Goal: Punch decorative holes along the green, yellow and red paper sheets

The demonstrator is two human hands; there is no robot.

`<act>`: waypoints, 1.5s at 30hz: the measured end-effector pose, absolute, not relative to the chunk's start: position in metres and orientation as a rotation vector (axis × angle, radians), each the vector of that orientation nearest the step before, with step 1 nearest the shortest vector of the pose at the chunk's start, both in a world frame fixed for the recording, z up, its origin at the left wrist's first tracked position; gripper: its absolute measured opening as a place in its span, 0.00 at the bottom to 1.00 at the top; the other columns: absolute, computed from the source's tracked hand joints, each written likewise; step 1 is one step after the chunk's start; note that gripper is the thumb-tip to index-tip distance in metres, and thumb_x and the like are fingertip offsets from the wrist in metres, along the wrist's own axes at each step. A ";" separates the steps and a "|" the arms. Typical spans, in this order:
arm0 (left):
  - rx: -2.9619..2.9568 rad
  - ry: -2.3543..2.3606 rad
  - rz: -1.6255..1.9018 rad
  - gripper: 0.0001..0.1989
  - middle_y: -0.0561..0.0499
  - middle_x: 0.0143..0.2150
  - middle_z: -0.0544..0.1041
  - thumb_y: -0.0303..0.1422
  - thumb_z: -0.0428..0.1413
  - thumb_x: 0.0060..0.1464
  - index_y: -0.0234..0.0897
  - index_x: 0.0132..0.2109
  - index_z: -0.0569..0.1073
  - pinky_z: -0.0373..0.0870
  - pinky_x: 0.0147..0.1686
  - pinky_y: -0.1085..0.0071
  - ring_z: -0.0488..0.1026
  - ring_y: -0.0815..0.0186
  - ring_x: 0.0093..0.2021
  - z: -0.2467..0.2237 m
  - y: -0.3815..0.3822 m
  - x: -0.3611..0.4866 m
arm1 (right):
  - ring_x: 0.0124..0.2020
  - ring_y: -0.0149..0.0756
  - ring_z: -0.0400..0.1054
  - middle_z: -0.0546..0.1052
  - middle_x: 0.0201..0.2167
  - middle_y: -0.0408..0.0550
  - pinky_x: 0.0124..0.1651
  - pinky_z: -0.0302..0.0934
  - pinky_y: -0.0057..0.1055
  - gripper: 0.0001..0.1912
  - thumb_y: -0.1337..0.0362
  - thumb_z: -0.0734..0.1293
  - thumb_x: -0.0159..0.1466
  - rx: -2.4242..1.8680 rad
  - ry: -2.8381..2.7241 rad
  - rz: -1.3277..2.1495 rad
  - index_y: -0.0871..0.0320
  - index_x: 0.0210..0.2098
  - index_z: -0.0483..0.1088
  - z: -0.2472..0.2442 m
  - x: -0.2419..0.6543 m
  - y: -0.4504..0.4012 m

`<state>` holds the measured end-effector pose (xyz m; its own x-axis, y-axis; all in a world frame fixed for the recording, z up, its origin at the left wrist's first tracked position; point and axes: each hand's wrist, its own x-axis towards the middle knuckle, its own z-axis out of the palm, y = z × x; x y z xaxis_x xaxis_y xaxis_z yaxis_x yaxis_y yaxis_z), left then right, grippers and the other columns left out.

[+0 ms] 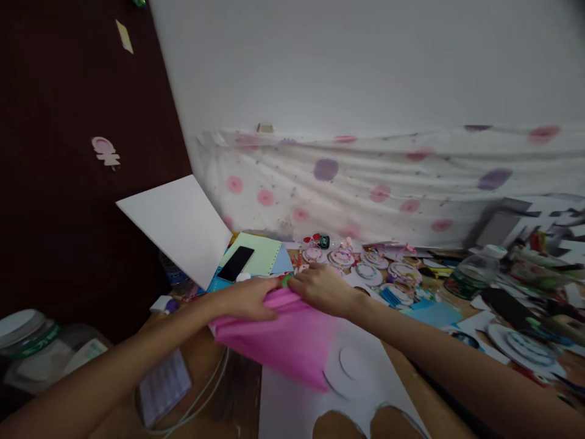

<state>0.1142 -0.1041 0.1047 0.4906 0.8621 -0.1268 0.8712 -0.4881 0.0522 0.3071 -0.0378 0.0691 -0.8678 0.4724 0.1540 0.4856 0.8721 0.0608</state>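
A thin, soft pink sheet [283, 335], possibly cloth or a plastic bag, hangs in folds between my hands over the table. My left hand [251, 299] grips its upper left edge, thumb on the near side. Fingers curled, my right hand [322, 288] holds the top edge close to the left one. A small green thing [286, 280] shows between the two hands, too covered to name. Beneath the pink sheet lies white card [292, 405] with round cut-outs and a loose white disc [351, 364] on it.
Behind my hands a black phone [236, 263] rests on a pale green notebook [260, 247]. Beaded bracelets on white discs [368, 273] and a plastic bottle [475, 271] crowd the right. A lidded jar [30, 347] and white cable [205, 390] are at left.
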 end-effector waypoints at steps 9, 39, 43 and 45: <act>2.764 1.644 -0.155 0.24 0.44 0.43 0.77 0.41 0.57 0.50 0.36 0.53 0.68 0.68 0.35 0.65 0.75 0.55 0.41 0.098 -0.103 0.116 | 0.37 0.44 0.72 0.78 0.36 0.54 0.39 0.60 0.36 0.10 0.62 0.62 0.64 -0.882 -2.919 -0.055 0.59 0.42 0.70 0.066 0.310 -0.033; 2.674 1.609 -0.138 0.12 0.44 0.40 0.77 0.29 0.49 0.58 0.34 0.49 0.68 0.68 0.36 0.66 0.75 0.59 0.39 0.032 -0.075 0.092 | 0.43 0.44 0.69 0.75 0.43 0.55 0.40 0.59 0.35 0.26 0.58 0.69 0.59 -0.745 -2.866 -0.059 0.59 0.54 0.63 0.011 0.309 -0.016; 2.698 1.607 -0.088 0.16 0.39 0.46 0.75 0.30 0.52 0.55 0.33 0.51 0.67 0.65 0.45 0.59 0.72 0.51 0.48 0.034 -0.063 0.088 | 0.30 0.40 0.70 0.77 0.32 0.50 0.28 0.56 0.30 0.24 0.53 0.71 0.56 -0.908 -3.021 0.089 0.60 0.47 0.67 0.006 0.304 -0.003; 2.482 1.507 -0.081 0.27 0.42 0.49 0.75 0.38 0.58 0.49 0.36 0.56 0.64 0.68 0.42 0.63 0.73 0.53 0.46 0.033 -0.052 0.081 | 0.30 0.40 0.70 0.77 0.32 0.51 0.30 0.56 0.32 0.10 0.61 0.65 0.64 -0.830 -3.039 -0.055 0.60 0.42 0.69 0.009 0.301 0.006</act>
